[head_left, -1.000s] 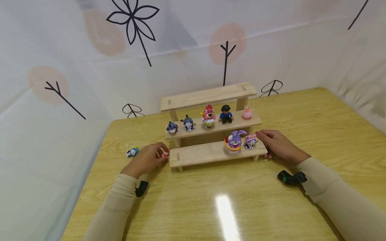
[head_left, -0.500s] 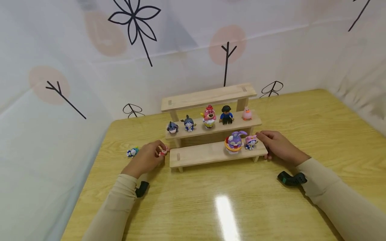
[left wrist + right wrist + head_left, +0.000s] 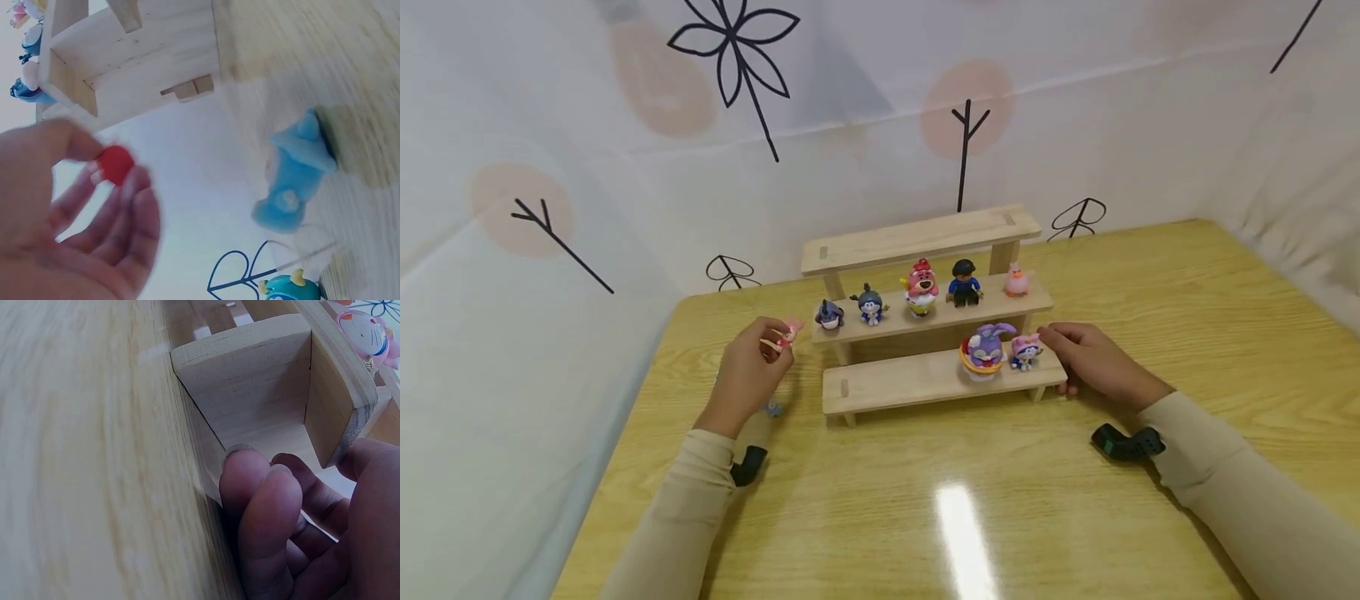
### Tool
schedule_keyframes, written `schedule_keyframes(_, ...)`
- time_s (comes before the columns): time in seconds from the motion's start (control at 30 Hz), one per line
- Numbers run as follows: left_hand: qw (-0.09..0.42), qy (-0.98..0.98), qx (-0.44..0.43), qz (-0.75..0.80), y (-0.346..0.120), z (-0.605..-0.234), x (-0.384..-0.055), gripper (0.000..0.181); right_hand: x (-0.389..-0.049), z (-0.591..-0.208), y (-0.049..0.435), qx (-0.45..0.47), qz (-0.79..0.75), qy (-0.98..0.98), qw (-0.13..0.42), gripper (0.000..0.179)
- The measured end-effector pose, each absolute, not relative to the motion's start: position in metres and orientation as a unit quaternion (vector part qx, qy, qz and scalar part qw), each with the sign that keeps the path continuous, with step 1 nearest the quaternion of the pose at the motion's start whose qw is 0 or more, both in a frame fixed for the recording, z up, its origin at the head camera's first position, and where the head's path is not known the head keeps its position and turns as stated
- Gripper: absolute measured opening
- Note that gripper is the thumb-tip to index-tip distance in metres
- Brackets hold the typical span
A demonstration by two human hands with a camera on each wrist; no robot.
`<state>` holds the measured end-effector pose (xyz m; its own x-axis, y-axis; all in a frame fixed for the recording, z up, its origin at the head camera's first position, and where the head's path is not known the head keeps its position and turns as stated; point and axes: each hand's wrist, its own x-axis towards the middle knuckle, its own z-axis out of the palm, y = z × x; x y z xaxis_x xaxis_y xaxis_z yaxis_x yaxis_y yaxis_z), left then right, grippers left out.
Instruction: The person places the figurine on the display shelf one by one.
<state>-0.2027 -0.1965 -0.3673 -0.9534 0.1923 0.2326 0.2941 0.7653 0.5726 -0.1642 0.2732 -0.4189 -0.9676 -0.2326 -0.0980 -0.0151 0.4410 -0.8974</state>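
My left hand is raised to the left of the three-tier wooden stand. Thumb and fingers pinch a small pink-and-red figurine; in the left wrist view mostly its round red part shows. A blue figurine lies on the table beneath that hand, and a teal figurine with yellow horns is partly cut off. At the stand's right end, my right hand grips the lowest board's edge, its fingers curled under. Near those fingertips stands a pink-hooded figurine, beside a purple rabbit figurine.
Along the middle tier stand a grey donkey figurine, a dark-haired figurine, a pink bear, a black-capped figure and a pink bird. A patterned cloth hangs behind the wooden table.
My left hand has lifted the pink-and-red figurine off the table and moved it up and slightly left. A blue figurine now shows beside that wrist. The right hand stays put.
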Motion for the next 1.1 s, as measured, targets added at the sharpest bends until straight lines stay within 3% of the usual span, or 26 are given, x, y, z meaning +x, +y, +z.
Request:
schedule_keyframes(0.17, 0.190, -0.896, -0.136, -0.378, -0.194, -0.362, -0.201, 0.024, -0.165, -0.419, 0.274, -0.077, -0.524, 0.841, 0.106, 0.052)
schedule_keyframes(0.3, 0.232, -0.865, -0.163, -0.414, -0.189, -0.357, -0.199, 0.024, -0.165, -0.419, 0.274, -0.071, -0.522, 0.844, 0.102, 0.052)
schedule_keyframes(0.63, 0.213, -0.852, -0.218, -0.426, -0.176, -0.351, -0.188, 0.026, -0.165, -0.419, 0.274, -0.082, -0.529, 0.839, 0.101, 0.052)
schedule_keyframes(0.9, 0.164, -0.865, -0.249, -0.404, -0.163, -0.354, -0.181, 0.024, -0.165, -0.420, 0.275, -0.089, -0.534, 0.834, 0.104, 0.053)
schedule_keyframes(1.1, 0.162, -0.861, -0.257, -0.408, -0.162, -0.354, -0.180, 0.024, -0.165, -0.420, 0.275, -0.089, -0.533, 0.835, 0.104, 0.053)
